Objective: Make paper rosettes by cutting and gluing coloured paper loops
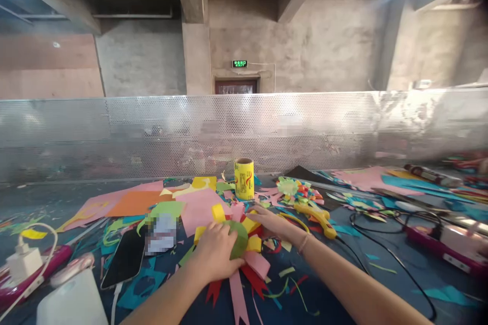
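A paper flower with a green round centre, yellow and pink looped petals and red and pink ribbon tails lies in front of me. My left hand grips it from the left, fingers curled over the edge of the green centre and thumb below. On the far right side, my right hand has its fingers at a yellow paper loop, apparently pinching it; the fingertips are partly hidden. Just beyond the flower stands a yellow roll of cling film, upright.
A yellow glue gun with a black cord lies right of my right hand. Left are a phone on a cable and a power strip. Coloured paper sheets and scraps litter the dark table. A perforated metal screen bounds the back.
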`<state>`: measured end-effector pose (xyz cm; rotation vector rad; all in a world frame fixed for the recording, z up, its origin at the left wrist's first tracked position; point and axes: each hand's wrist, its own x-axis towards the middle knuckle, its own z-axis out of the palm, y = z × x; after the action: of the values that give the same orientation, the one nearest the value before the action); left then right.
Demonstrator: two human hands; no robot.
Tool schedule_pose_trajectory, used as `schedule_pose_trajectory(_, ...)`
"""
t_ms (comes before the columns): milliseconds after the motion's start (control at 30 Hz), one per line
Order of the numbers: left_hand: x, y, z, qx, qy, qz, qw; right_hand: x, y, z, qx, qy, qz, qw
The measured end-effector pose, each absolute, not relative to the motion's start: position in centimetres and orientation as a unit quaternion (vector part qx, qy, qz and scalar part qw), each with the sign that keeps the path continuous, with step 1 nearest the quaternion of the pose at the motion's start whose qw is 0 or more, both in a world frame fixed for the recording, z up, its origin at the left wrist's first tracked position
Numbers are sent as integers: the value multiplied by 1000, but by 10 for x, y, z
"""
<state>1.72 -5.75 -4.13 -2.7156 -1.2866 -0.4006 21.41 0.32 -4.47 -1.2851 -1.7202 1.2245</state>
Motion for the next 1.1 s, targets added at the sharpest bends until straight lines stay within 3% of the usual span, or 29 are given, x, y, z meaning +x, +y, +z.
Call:
schedule_pose_trajectory(100,16,-56,-40,-895,-414,-144,84,210,-3,-42,-475,-581,568,338)
schedule_pose_trajectory(300,18,-56,-29,-883,-412,-202,100,210,3,-35,-446,-533,555,457)
schedule_pose_trajectory(433,19,-59,-22,-878,-376,-291,-62,202,-7,-18,-385,-508,546,544)
schedule_pose_trajectory(567,15,-54,-22,-824,-283,-363,-331,190,-22,6,-369,-544,456,600)
schedule_pose_trajectory(633,14,-49,-22,-726,-261,-421,-477,184,-30,17,-357,-600,403,592)
schedule_pose_trajectory(733,15,-44,-20,-553,-255,-508,-609,174,-39,28,-331,-690,356,536)
schedule_pose_trajectory(933,18,-47,-14,-431,-257,-487,-715,163,-45,24,-256,-791,313,459)
schedule_pose_trajectory(1100,8,-34,-21,-377,-313,-497,-716,182,-28,14,-285,-744,223,562)
